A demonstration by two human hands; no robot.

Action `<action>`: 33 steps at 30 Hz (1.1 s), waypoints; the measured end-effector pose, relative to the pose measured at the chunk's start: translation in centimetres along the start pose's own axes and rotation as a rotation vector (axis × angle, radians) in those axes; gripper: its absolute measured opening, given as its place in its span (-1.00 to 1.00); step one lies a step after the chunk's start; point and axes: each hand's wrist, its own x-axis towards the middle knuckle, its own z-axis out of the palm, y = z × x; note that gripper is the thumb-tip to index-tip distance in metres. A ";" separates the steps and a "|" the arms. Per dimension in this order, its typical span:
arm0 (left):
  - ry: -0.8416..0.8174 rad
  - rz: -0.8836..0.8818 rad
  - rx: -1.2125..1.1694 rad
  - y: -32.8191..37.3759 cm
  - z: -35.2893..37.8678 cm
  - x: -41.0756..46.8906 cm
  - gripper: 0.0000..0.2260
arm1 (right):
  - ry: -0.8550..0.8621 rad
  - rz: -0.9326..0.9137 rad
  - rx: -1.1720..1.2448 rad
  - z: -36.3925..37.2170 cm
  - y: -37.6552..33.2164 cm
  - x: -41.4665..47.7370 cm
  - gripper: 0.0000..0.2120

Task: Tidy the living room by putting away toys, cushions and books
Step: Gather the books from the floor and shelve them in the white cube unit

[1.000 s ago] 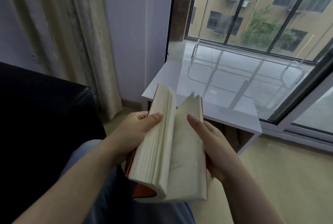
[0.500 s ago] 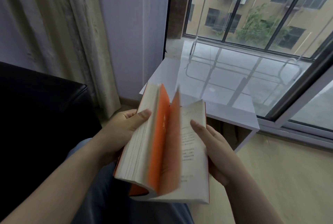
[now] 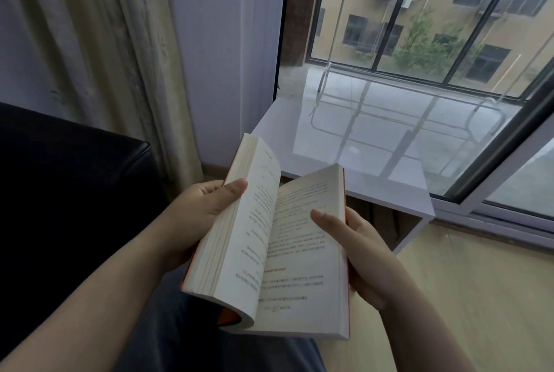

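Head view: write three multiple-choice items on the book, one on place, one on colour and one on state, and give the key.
1. Where does the white table stand?
A. Beyond the book, beside the window
B. On the sofa
C. Behind the person

2. What colour is the book's cover?
A. Blue
B. Orange
C. Green

3. How is the book?
A. Shut, on the table
B. Open, on the floor
C. Open, held by the left hand and the right hand

Key:
1 A: the table's top shows past the book's upper edge, next to the glass.
2 B: an orange edge shows at the spine and along the covers.
3 C: printed pages show, with a thumb on each side.
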 end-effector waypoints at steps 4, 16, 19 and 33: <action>-0.002 0.007 -0.009 0.0 -0.1 -0.1 -0.62 | 0.002 -0.001 -0.002 0.1 0.0 -0.1 -0.47; 0.044 0.006 -0.025 0.0 -0.7 -0.1 -0.56 | -0.003 0.004 -0.003 0.9 -0.1 0.3 -0.44; 0.026 0.002 -0.022 0.0 -0.8 -0.2 -0.61 | -0.001 0.019 0.001 0.9 0.0 0.4 -0.45; 0.122 0.060 -0.015 -0.1 -0.8 0.2 -0.62 | -0.005 0.011 -0.002 0.9 -0.2 0.4 -0.44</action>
